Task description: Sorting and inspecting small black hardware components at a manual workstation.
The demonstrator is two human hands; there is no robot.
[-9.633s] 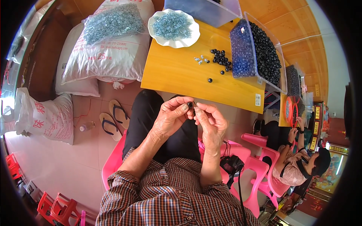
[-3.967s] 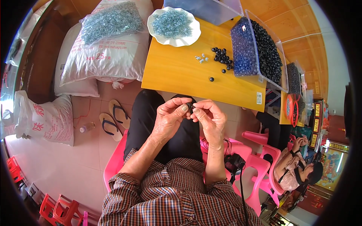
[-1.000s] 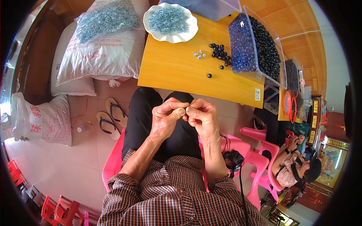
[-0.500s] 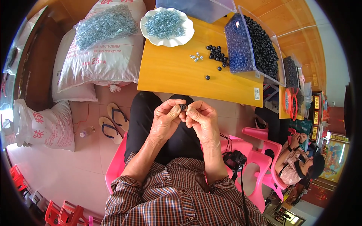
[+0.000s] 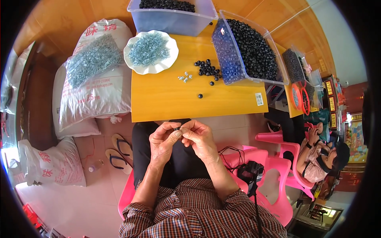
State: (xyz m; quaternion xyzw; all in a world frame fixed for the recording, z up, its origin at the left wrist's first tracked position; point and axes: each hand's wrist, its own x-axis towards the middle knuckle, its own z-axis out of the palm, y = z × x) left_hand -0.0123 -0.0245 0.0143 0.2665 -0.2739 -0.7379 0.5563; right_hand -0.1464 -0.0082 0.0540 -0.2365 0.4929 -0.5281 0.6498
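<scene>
Both hands meet over my lap, just before the table's front edge. My left hand [image 5: 162,143] pinches a small round black piece [image 5: 177,128] between thumb and fingertips. The fingers of my right hand [image 5: 199,139] are pressed together against that piece and partly cover it; whether they hold something small of their own is hidden. On the yellow table [image 5: 158,105] lie a loose cluster of black round pieces [image 5: 207,68], one lone black piece [image 5: 200,96] and several small clear pieces [image 5: 185,77].
A white scalloped plate [image 5: 173,53] holds clear bluish pieces. Clear tubs of black pieces, one at the back [image 5: 170,20] and one at right [image 5: 281,75], stand on the table. White sacks [image 5: 105,99] are at left. A person [image 5: 317,158] sits at right beyond a pink chair [image 5: 274,166].
The view has shifted, so the table sits lower and further left. My right fingers have closed in over the black piece, whose hole showed before and is now mostly covered.
</scene>
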